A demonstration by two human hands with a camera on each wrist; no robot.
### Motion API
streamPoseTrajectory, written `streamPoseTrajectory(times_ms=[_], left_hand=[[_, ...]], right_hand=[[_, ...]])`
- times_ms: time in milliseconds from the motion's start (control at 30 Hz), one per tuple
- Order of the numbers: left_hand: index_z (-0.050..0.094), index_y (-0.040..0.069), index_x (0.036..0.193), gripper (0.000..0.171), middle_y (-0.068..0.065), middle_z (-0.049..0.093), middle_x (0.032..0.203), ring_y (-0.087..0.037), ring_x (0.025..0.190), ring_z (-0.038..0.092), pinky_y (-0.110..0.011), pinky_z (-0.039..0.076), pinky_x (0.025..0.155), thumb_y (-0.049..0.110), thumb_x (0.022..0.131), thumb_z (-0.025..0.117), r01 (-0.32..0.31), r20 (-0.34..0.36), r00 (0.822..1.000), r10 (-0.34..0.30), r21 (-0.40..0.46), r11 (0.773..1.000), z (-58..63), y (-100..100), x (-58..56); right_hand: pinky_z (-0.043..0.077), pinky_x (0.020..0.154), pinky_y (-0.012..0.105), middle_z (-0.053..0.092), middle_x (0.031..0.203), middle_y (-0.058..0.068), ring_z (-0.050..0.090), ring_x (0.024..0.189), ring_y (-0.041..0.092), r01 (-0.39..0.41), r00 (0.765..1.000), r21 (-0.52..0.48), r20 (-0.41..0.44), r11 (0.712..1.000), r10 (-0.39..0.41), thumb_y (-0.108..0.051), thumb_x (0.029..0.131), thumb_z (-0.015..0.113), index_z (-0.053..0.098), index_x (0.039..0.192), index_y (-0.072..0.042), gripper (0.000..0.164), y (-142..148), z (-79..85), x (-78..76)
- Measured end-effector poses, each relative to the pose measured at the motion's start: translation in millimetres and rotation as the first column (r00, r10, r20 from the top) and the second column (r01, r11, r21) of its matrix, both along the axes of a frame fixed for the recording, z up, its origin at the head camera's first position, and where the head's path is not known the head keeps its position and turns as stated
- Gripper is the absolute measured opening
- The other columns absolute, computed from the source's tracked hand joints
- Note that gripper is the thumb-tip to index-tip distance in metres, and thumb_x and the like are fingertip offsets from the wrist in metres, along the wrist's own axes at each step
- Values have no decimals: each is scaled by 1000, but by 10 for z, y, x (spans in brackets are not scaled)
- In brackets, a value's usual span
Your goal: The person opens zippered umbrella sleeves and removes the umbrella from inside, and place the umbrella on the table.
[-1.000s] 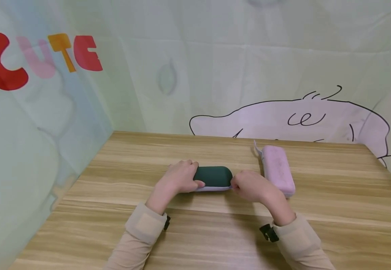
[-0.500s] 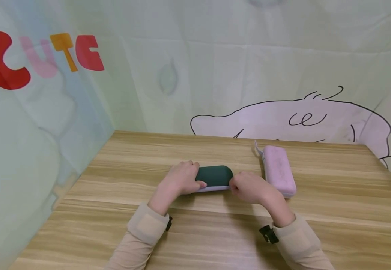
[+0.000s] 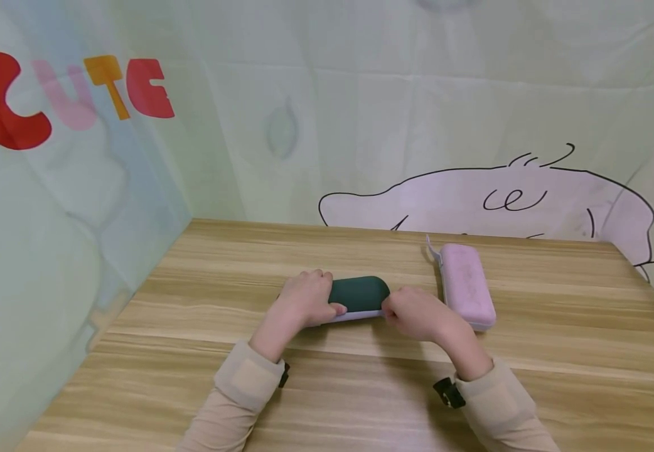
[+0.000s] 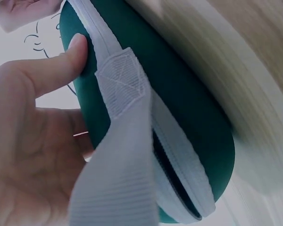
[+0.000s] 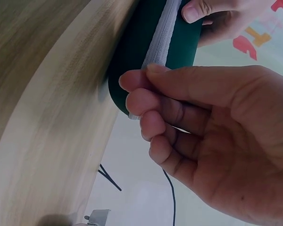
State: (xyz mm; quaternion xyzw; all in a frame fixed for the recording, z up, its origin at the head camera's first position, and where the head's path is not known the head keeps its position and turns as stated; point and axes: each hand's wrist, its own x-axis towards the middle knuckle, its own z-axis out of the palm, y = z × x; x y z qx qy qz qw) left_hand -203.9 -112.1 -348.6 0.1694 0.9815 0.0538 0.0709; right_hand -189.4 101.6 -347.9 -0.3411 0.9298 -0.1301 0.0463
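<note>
A dark green hard case (image 3: 359,294) with a pale zip band lies on the table in front of me. My left hand (image 3: 304,298) grips its left part, thumb on the near side and fingers over the top. In the left wrist view, a pale fabric strap (image 4: 120,174) hangs from the band, and a dark gap shows in the zip (image 4: 177,174) near that end. At the case's right end my right hand (image 3: 417,312) pinches something at the zip band (image 5: 161,40) between thumb and forefinger. Those fingertips hide the zip pull.
A pink zip case (image 3: 467,285) with a small strap lies right of my right hand. The wooden table (image 3: 236,251) ends at a printed cloth backdrop (image 3: 361,125) behind and on the left.
The green case has turned slightly, its left end coming a little nearer. Both hands keep their holds, the right hand having shifted very slightly left.
</note>
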Motion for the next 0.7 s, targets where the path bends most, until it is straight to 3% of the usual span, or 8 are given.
streamPoseTrajectory(times_ms=[400, 700], left_hand=[[49, -2, 135, 68, -17, 54, 132, -34, 120, 53, -51, 48, 94, 48, 90, 60, -46, 26, 999, 46, 15, 999, 7, 7, 9], [48, -3, 135, 69, -18, 54, 133, -34, 121, 52, -51, 48, 95, 49, 91, 58, -56, 25, 998, 56, 0, 998, 4, 14, 7]], right_hand=[[20, 52, 20, 22, 58, -8, 23, 55, 7, 29, 999, 3, 18, 1000, -29, 4, 85, 54, 35, 57, -17, 40, -21, -23, -23], [25, 50, 20, 32, 56, -7, 31, 53, 7, 56, 998, 7, -3, 998, -56, 0, 88, 56, 51, 60, -13, 31, -36, -45, -31]])
